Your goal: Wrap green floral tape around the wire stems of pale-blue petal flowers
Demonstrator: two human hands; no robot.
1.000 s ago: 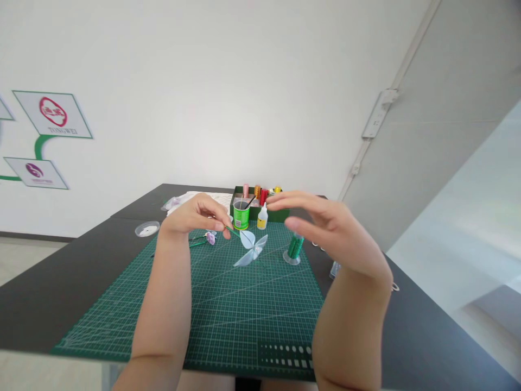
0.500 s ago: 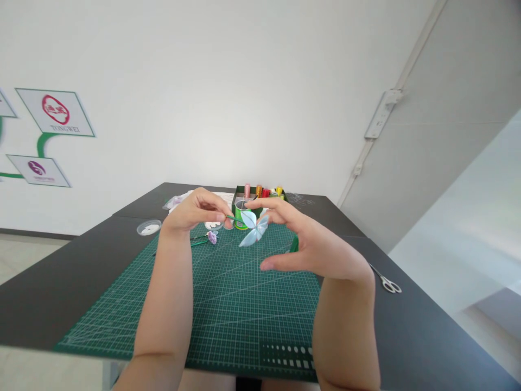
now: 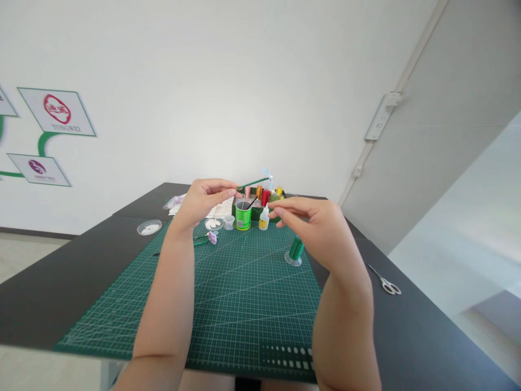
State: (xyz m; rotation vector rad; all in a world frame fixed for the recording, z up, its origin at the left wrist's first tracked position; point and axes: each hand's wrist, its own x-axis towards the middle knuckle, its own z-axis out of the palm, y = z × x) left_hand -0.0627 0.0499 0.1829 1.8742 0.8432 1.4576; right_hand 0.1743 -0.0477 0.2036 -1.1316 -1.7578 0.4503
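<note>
Blue flower (image 3: 267, 172): one, had risen in the air before the spool box (image 3: 255, 213); its stem (image 3: 254, 183) lay more exposed, seemingly easier to work.
Left hand (image 3: 207, 198): fingers pinched the stem.
Right hand (image 3: 321, 225): fingers nearly met; any contents could not be told.
Bench (image 3: 411, 326): held one scissors (image 3: 386, 282), one can (image 3: 243, 219), one bottle (image 3: 264, 220), one standing green spool (image 3: 297, 248).

White-handled scissors (image 3: 383, 280) lie on the black table (image 3: 411, 326), a power strip (image 3: 380, 118) and 2 whole signs (image 3: 57, 112) on the wall (image 3: 244, 87).
</note>
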